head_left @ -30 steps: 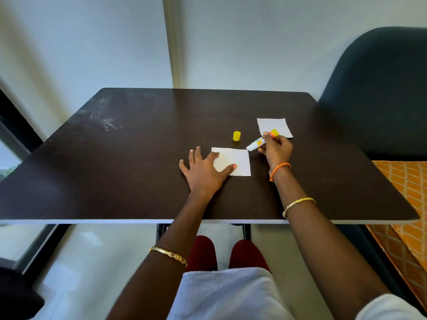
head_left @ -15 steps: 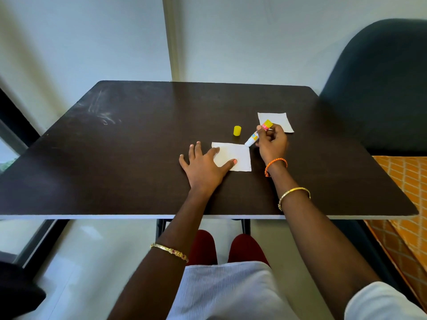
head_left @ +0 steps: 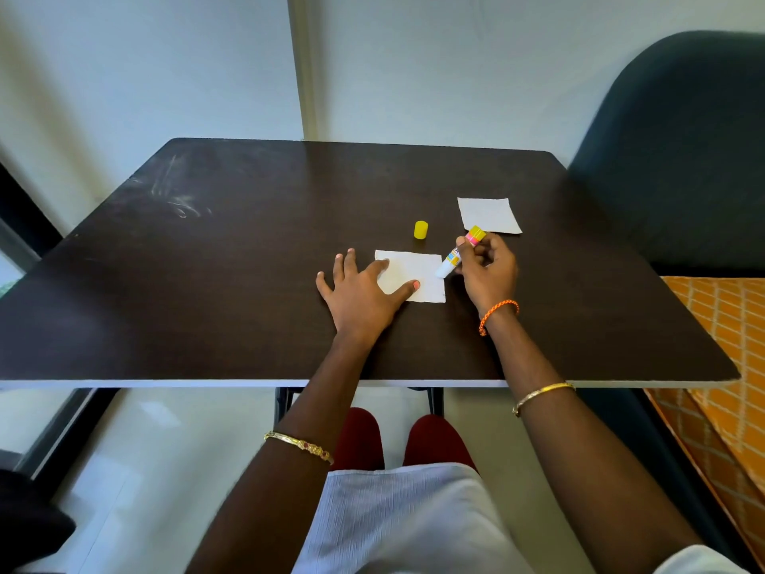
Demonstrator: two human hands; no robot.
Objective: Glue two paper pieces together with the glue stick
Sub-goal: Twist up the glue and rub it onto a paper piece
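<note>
Glue stick (head_left: pixel 459 252), uncapped, sits clamped in the right hand (head_left: pixel 488 269) at centre right of the head view, its tip at the right edge of the near paper (head_left: pixel 418 273). The left hand (head_left: pixel 360 290) lies flat, fingers spread, pinning that sheet. The yellow cap (head_left: pixel 421 230) and second paper (head_left: pixel 488 214) lie just above. Spreading glue looks about to begin; next, strokes across the sheet.
</note>
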